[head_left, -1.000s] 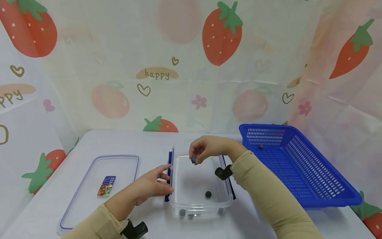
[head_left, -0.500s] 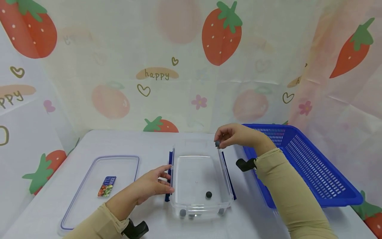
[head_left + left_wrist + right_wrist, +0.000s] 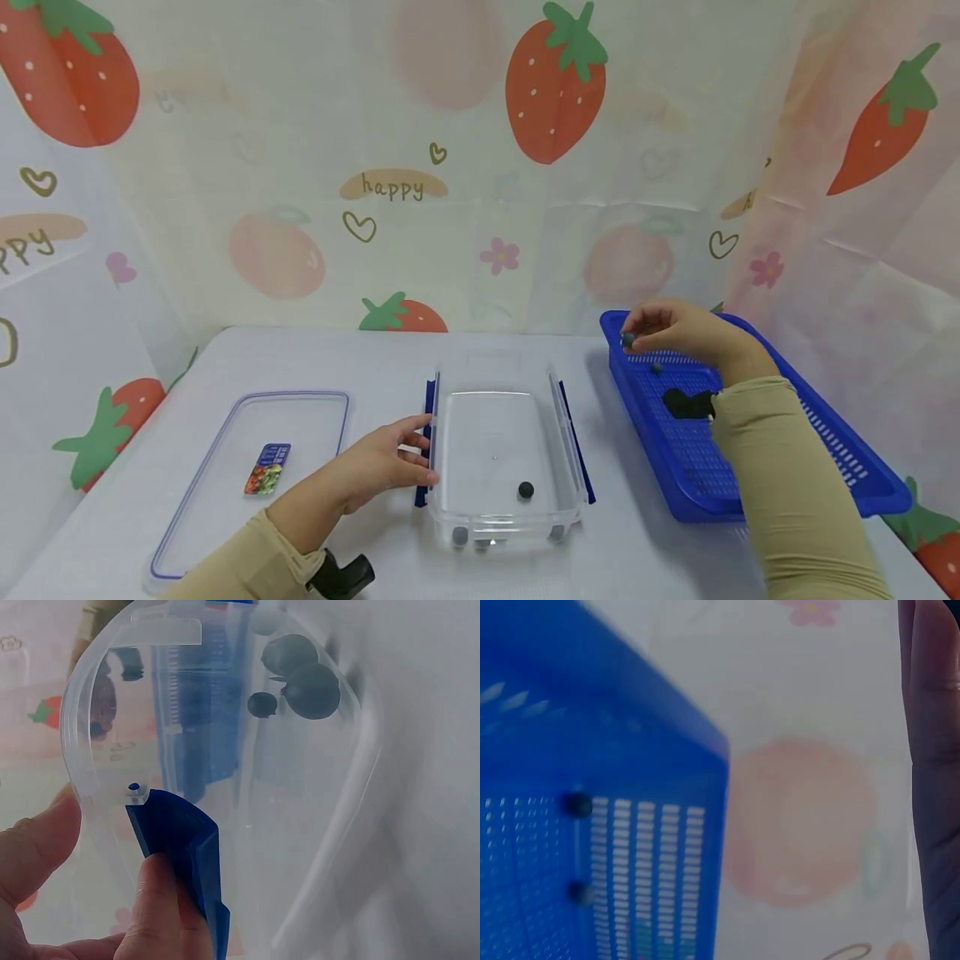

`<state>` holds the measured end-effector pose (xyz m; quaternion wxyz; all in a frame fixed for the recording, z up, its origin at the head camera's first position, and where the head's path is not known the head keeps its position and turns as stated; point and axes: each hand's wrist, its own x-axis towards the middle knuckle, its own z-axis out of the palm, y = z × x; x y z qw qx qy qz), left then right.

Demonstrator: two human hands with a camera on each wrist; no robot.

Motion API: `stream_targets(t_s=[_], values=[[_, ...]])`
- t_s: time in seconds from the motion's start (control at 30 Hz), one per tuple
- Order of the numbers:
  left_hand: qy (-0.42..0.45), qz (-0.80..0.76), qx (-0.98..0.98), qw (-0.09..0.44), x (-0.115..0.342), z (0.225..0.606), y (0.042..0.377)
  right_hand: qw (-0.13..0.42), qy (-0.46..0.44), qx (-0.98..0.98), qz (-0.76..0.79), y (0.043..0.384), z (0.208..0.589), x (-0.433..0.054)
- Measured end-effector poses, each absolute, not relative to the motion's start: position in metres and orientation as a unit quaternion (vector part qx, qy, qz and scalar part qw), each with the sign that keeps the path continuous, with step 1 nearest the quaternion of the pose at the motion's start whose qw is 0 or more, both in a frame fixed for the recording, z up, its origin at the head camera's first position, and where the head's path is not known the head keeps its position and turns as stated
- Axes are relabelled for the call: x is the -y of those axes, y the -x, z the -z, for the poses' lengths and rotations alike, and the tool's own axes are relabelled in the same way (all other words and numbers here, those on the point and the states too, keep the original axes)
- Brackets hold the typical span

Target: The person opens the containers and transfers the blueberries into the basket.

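A clear plastic container with blue side latches sits mid-table. My left hand rests on its left rim, and fingers touch the folded-down blue latch in the left wrist view. Inside the container lie several dark blueberries, one blueberry near the front right. Over the back left corner of the blue basket, my right hand pinches a blueberry between thumb and fingertips. Just below it, another blueberry lies in the basket. Only the edge of the right hand shows in the right wrist view.
A transparent lid with a blue-edged seal lies on the left, bearing a small printed label. A white cloth covers the table. Strawberry-print curtains stand behind and at both sides.
My right hand has moved from above the container rightward to over the basket's back left corner, holding the blueberry throughout. My left hand has stayed at the container's rim.
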<state>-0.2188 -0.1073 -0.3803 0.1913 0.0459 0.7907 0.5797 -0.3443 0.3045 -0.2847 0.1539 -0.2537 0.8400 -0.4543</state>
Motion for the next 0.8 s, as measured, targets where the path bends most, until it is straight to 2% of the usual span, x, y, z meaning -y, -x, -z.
stream_targets(t_s=[0.27, 0.57, 0.8], values=[[-0.051, -0.574, -0.794, 0.192, 0.107, 0.382, 0.219, 0.158, 0.225, -0.843, 0.463, 0.343, 0.300, -0.339], [-0.052, -0.574, -0.794, 0.191, 0.107, 0.382, 0.220, 0.194, 0.209, -0.832, 0.477, 0.347, 0.322, -0.361], [-0.045, -0.571, -0.798, 0.189, 0.107, 0.381, 0.219, 0.260, 0.152, -0.836, 0.458, 0.351, 0.343, -0.366]])
